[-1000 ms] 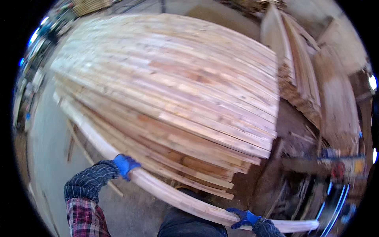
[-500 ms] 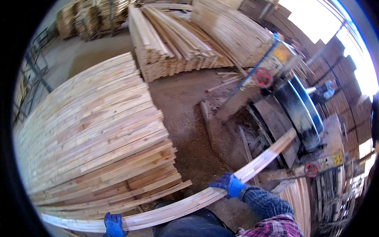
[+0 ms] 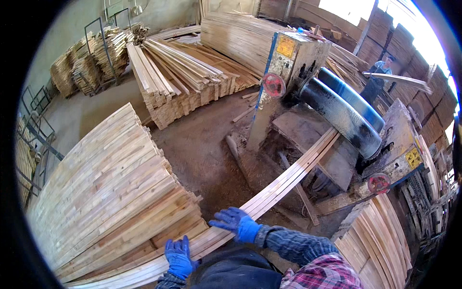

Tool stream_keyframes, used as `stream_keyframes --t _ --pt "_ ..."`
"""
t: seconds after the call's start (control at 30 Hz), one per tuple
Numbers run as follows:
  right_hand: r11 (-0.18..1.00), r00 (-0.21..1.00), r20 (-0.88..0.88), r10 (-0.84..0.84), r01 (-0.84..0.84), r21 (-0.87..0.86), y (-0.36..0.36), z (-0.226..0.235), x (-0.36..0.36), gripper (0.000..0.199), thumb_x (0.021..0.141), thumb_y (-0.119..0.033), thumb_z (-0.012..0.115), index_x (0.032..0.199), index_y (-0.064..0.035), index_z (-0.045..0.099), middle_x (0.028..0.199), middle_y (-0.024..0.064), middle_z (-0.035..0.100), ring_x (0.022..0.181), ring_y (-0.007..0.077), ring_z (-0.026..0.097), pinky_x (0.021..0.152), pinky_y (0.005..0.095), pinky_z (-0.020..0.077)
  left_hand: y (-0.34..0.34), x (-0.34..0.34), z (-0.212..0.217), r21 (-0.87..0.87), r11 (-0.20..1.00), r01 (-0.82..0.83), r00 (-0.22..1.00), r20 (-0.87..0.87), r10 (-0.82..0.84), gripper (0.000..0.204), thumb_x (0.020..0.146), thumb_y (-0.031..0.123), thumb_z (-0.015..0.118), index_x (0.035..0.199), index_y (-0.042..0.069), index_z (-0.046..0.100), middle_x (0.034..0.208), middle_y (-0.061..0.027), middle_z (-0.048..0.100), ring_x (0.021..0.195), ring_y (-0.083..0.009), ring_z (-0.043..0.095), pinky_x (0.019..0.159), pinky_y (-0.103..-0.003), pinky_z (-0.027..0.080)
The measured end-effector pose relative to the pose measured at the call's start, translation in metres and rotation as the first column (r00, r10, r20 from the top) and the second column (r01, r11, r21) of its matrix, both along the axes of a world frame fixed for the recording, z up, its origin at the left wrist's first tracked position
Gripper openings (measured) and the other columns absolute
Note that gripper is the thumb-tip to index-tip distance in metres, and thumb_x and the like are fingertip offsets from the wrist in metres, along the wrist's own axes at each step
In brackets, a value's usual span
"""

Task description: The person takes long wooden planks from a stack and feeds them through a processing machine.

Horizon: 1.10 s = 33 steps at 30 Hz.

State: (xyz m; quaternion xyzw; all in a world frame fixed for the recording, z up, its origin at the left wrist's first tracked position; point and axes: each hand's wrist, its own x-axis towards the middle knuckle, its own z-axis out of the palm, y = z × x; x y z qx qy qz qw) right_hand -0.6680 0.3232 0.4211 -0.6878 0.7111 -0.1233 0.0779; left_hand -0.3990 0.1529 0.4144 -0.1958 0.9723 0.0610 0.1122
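Observation:
Several long, narrow wooden strips (image 3: 274,192) run side by side from the lower left up to a machine with a dark roller-shaped drum (image 3: 337,118). Their far ends lie on the machine's metal plate (image 3: 298,137), close to the drum. My right hand (image 3: 236,224), in a blue glove, rests flat across the strips with its fingers stretched out to the left. Nearer to me, my left hand (image 3: 179,257), gloved the same, lies against the strips with fingers extended and apart. Neither hand is wrapped round the wood.
To the left stands a broad stack of wooden strips (image 3: 110,183). More stacked strips (image 3: 185,89) lie beyond, and another pile (image 3: 375,241) stands at lower right. Red handwheels (image 3: 273,85) sit on the machine's frame. Behind the machine, another person (image 3: 380,77) holds a board.
The strips' far ends are now closer to the drum. My right hand has loosened from its grip round them and lies flat; my left hand has come nearer to it. The view has shifted.

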Motion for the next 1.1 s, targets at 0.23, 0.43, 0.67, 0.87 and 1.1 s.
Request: stream_keyframes --t 0.23,0.43,0.67,0.87,1.1 --pt "0.986 0.995 -0.068 0.078 -0.067 0.151 0.037 -0.013 -0.058 0.103 0.059 -0.025 0.084 0.151 -0.0338 0.039 0.139 0.0051 0.057 0.132 0.0267 0.052 0.117 0.0525 0.0292 0.008 0.054 -0.007 0.096 0.995 -0.019 0.952 -0.301 0.047 0.113 0.063 0.074 0.074 0.145 0.003 0.043 0.134 -0.022 0.054 0.126 -0.0413 0.049 0.113 -0.06 0.026" --pt "0.98 0.964 -0.255 -0.07 0.115 0.165 0.072 0.0 -0.113 0.099 0.059 -0.025 0.083 0.149 -0.0352 0.042 0.153 0.0073 0.044 0.141 0.0338 0.04 0.12 0.0516 0.026 -0.047 0.204 0.003 -0.162 0.953 -0.258 0.966 -0.077 0.248 0.118 0.044 0.052 0.087 0.145 0.011 0.041 0.139 -0.0169 0.05 0.135 -0.0383 0.04 0.115 -0.064 0.018" --pt "0.944 0.927 -0.223 -0.301 0.323 0.068 0.068 0.009 -0.096 0.108 0.053 -0.024 0.087 0.151 -0.0332 0.041 0.153 0.0103 0.043 0.139 0.0345 0.042 0.116 0.0518 0.0324 -0.031 0.142 -0.014 -0.188 0.928 -0.322 0.936 0.081 0.341 0.096 0.053 0.045 0.085 0.137 0.013 0.051 0.132 -0.0148 0.055 0.127 -0.0354 0.047 0.118 -0.057 0.02" --pt "0.965 0.965 0.153 0.214 -0.233 0.12 0.005 0.025 -0.02 0.117 0.044 -0.025 0.09 0.151 -0.0282 0.042 0.15 0.0114 0.048 0.131 0.0348 0.052 0.111 0.0513 0.0401 0.025 0.074 0.012 0.04 0.964 -0.263 0.965 -0.005 0.263 0.104 0.06 0.048 0.083 0.15 0.015 0.042 0.135 -0.0174 0.055 0.128 -0.0334 0.05 0.117 -0.056 0.023" --pt "0.956 0.865 0.43 0.259 -0.293 0.013 -0.027 0.024 0.006 0.059 0.073 -0.024 0.078 0.129 -0.0147 0.065 0.118 0.0144 0.07 0.109 0.0341 0.066 0.097 0.0458 0.0492 0.015 0.143 0.013 -0.073 0.942 -0.326 0.936 -0.162 0.312 0.12 0.057 0.064 0.076 0.157 0.015 0.031 0.152 -0.0119 0.045 0.135 -0.0297 0.046 0.118 -0.055 0.024"
